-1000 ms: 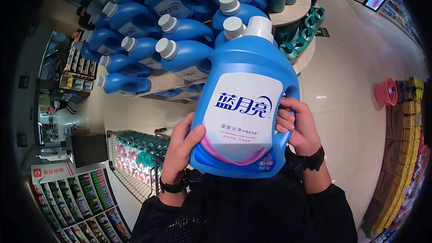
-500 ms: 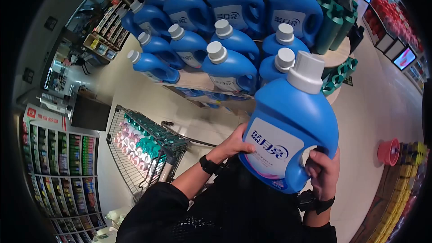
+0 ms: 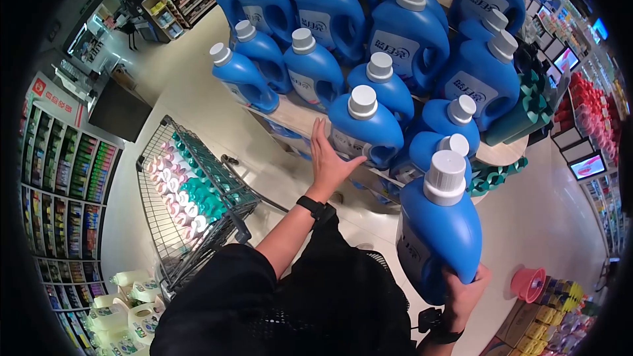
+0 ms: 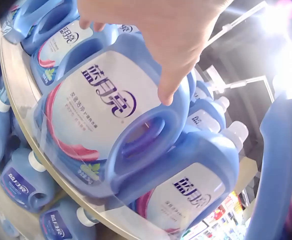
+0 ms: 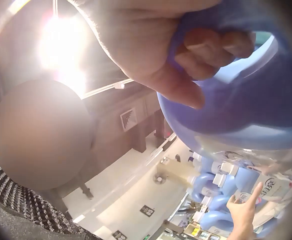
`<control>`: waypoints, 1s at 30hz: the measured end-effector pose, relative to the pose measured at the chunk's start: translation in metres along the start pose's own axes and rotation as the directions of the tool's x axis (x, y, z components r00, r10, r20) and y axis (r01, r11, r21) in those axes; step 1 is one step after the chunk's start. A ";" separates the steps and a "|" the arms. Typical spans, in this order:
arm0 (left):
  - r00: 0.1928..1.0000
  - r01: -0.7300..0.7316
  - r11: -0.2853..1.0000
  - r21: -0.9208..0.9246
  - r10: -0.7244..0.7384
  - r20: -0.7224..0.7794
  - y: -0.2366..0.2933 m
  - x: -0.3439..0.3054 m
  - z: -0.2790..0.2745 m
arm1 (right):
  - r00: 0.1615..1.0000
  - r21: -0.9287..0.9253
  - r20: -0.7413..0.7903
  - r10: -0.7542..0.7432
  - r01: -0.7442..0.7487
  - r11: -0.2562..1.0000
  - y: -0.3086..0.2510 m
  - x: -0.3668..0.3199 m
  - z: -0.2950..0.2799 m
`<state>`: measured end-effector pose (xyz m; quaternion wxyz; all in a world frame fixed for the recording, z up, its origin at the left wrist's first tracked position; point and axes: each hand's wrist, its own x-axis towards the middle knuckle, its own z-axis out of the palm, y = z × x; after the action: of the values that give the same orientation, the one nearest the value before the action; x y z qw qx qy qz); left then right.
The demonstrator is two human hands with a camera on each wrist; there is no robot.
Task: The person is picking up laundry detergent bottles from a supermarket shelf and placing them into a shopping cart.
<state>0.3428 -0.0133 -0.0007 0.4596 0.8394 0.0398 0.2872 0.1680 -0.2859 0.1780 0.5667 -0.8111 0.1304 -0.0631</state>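
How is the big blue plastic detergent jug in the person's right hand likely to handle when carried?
Probably heavy: the big blue plastic detergent jug hangs from the right hand, gripped by its handle. Likely stiff: its walls hold shape. Glossy skin may slip.

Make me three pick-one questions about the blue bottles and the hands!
1. Where is the held bottle? A. in the cart B. in the right hand C. on the floor
2. What colour are the blue bottles' caps? A. white B. red C. green
3. How is the left hand? A. a fist B. gripping a handle C. open, fingers straight against a shelf bottle
Answers: 1 B, fingers curl through its handle; 2 A, every blue bottle's top shows white; 3 C, straight fingers touch the label.
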 end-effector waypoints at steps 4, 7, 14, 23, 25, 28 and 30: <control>0.998 -0.029 0.983 0.182 0.018 0.057 0.003 0.015 0.026 | 0.995 -0.013 -0.054 0.078 -0.079 0.997 0.005 0.010 0.008; 0.995 0.071 0.997 0.004 -0.071 -0.077 -0.003 0.015 0.065 | 0.976 -0.018 -0.059 0.210 -0.211 0.977 0.003 0.012 0.011; 0.981 0.173 0.985 -0.001 -0.172 -0.085 -0.021 0.009 0.079 | 0.973 -0.049 -0.086 0.213 -0.218 0.975 0.001 0.021 0.022; 0.966 0.250 0.968 0.020 -0.248 -0.076 -0.033 0.009 0.077 | 0.969 -0.143 0.034 0.243 -0.236 0.961 -0.001 0.029 0.025; 0.975 0.217 0.972 0.088 -0.212 -0.063 -0.032 0.012 0.072 | 0.971 -0.153 0.060 0.234 -0.222 0.963 -0.002 0.031 0.029; 0.961 0.274 0.946 0.170 -0.273 -0.034 -0.017 0.012 0.062 | 0.964 -0.148 0.098 0.249 -0.233 0.961 0.005 0.035 0.030; 0.940 0.337 0.930 0.147 -0.342 0.010 -0.015 0.000 0.052 | 0.966 -0.142 0.102 0.239 -0.224 0.964 0.008 0.036 0.034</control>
<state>0.3722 -0.0434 -0.0340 0.4415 0.8557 0.1968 0.1849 0.2102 -0.2680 0.1574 0.5233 -0.8275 0.1944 0.0600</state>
